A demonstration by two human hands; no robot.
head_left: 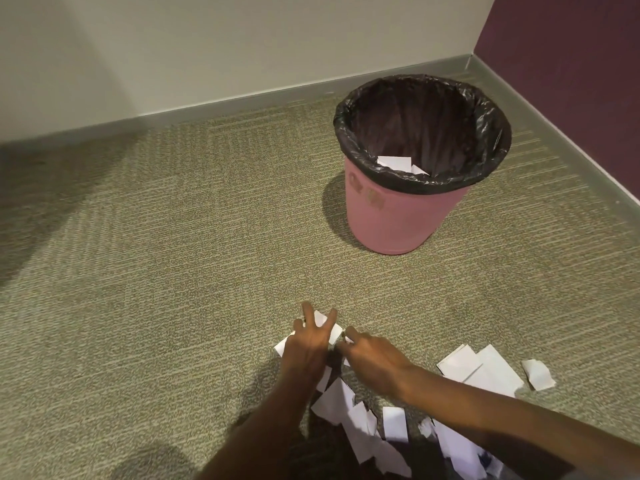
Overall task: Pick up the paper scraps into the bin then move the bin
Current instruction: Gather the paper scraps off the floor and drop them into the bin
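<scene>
Crouched over the carpet (138, 271), I gather white paper scraps (349, 420), best swept together before lifting. My left hand (308, 344) presses spread fingers on one scrap; my right hand (372, 358) pinches another's edge. The pink bin (398, 220), black-lined, stands well beyond.

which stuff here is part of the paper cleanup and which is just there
Part of the job:
- pink bin with black liner, a few scraps already inside
- white paper scraps on the carpet
- left hand and right hand, both on scraps

Just there:
- carpet
- grey baseboard
- white wall
- purple wall
</scene>
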